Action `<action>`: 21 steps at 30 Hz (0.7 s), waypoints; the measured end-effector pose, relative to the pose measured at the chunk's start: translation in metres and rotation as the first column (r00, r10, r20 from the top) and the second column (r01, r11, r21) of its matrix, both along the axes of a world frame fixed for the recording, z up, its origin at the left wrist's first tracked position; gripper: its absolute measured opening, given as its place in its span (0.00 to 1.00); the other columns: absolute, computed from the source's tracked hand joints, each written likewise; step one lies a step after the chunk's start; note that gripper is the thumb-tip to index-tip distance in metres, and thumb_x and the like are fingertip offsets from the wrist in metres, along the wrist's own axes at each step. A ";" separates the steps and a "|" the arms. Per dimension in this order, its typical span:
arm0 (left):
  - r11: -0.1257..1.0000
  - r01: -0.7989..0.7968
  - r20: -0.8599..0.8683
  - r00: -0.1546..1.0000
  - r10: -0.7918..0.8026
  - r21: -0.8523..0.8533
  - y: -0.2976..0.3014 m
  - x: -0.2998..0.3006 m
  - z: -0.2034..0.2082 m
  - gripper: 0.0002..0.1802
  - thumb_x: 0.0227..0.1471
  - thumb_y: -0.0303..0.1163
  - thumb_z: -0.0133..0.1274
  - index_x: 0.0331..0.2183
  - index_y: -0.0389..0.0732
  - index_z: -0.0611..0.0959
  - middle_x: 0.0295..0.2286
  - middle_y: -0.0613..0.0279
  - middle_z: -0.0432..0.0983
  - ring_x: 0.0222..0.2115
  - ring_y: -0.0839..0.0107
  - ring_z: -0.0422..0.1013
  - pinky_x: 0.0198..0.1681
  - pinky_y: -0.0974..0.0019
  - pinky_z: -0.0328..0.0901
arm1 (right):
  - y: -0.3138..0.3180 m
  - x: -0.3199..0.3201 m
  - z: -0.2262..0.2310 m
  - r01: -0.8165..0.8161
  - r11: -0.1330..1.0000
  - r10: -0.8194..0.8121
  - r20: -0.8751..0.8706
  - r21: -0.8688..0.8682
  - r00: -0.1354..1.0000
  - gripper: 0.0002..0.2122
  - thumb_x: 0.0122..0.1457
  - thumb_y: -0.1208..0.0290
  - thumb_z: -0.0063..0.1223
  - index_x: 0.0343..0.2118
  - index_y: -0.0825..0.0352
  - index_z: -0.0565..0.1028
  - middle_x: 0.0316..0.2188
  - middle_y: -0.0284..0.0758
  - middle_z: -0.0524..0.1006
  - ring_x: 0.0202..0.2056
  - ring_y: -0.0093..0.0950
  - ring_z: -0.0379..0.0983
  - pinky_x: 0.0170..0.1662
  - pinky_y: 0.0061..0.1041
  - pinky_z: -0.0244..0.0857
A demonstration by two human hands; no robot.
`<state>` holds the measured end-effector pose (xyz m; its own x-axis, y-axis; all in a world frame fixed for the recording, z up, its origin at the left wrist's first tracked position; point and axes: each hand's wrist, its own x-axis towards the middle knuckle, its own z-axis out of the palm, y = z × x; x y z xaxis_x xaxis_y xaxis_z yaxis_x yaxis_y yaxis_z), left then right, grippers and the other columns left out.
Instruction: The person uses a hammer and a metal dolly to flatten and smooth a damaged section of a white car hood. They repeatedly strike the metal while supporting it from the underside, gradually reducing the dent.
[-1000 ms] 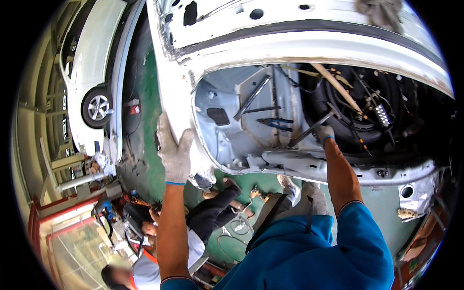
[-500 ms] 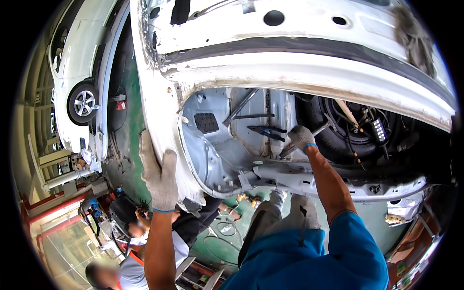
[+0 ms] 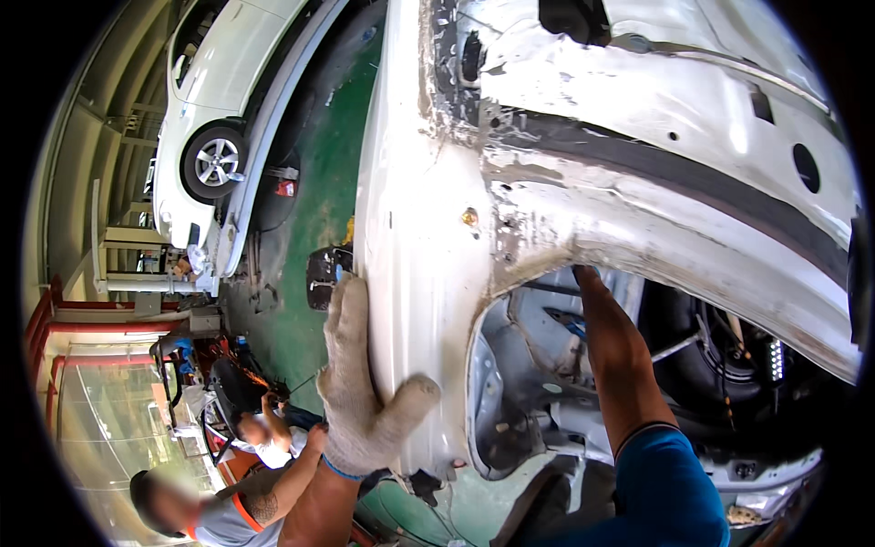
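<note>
My left hand (image 3: 363, 401), in a pale work glove, lies against the rounded edge of a white car body (image 3: 424, 301). Its fingers are stretched out and the thumb stands apart, with nothing in the grasp. My right forearm (image 3: 612, 365) reaches through the body opening, and the hand is hidden beneath the upper panel, so its fingers do not show. Beside that forearm, partly covered, are blue-handled pliers (image 3: 567, 321). A hammer (image 3: 682, 345) lies to the right of the arm, its head near a tire (image 3: 661, 314). A dark bar (image 3: 550, 288) runs toward the hidden hand.
An LED work light (image 3: 776, 360) stands among cables at the right of the opening. Two people work at lower left, one nearest my left arm (image 3: 214, 501); orange sparks (image 3: 246, 369) show there. Another white car (image 3: 205, 118) stands beyond the green floor (image 3: 314, 164).
My view has shifted left. My right hand has left the hammer and gone up under the panel, out of sight. My left hand still rests on the white body edge, thumb spread wider.
</note>
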<state>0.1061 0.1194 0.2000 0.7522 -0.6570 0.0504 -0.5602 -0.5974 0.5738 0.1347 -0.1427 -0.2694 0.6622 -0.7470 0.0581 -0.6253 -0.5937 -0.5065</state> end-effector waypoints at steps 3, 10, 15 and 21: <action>1.000 -0.017 0.001 1.000 0.017 0.014 0.011 -0.004 0.001 0.62 0.52 0.57 0.63 0.71 0.30 0.52 0.66 0.46 0.58 0.64 0.58 0.60 0.68 0.56 0.54 | 0.012 0.013 -0.011 0.144 0.971 -0.121 -0.126 0.191 0.985 0.22 0.59 0.59 0.57 0.50 0.69 0.77 0.37 0.50 0.83 0.36 0.47 0.82 0.39 0.44 0.76; 0.989 -0.016 -0.063 0.998 0.007 -0.148 -0.003 -0.003 -0.010 0.56 0.48 0.40 0.63 0.71 0.31 0.54 0.64 0.41 0.62 0.58 0.55 0.70 0.62 0.56 0.64 | -0.010 -0.030 -0.026 0.221 0.366 -0.638 0.071 0.904 0.767 0.15 0.58 0.61 0.61 0.38 0.71 0.77 0.26 0.42 0.79 0.25 0.36 0.78 0.26 0.36 0.72; 0.987 -0.030 -0.029 0.999 0.025 -0.157 0.007 -0.013 -0.009 0.46 0.56 0.36 0.59 0.70 0.32 0.59 0.61 0.50 0.66 0.58 0.63 0.67 0.63 0.61 0.62 | 0.003 -0.087 0.079 -0.189 0.183 -0.754 0.261 0.965 0.603 0.10 0.61 0.67 0.61 0.39 0.68 0.77 0.22 0.34 0.77 0.19 0.26 0.71 0.25 0.28 0.67; 0.967 0.009 -0.105 0.994 -0.037 -0.255 0.000 -0.010 -0.014 0.44 0.58 0.34 0.59 0.68 0.30 0.61 0.60 0.51 0.65 0.59 0.64 0.65 0.64 0.62 0.60 | -0.031 -0.151 0.222 -0.569 0.421 -0.771 0.609 0.707 0.187 0.22 0.68 0.52 0.57 0.21 0.58 0.67 0.16 0.26 0.67 0.17 0.25 0.63 0.44 0.37 0.68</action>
<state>0.0965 0.1198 0.1857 0.7475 -0.6501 0.1366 -0.4982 -0.4125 0.7627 -0.0162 -0.1733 -0.0474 0.5020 -0.8525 -0.1457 0.6265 0.4746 -0.6183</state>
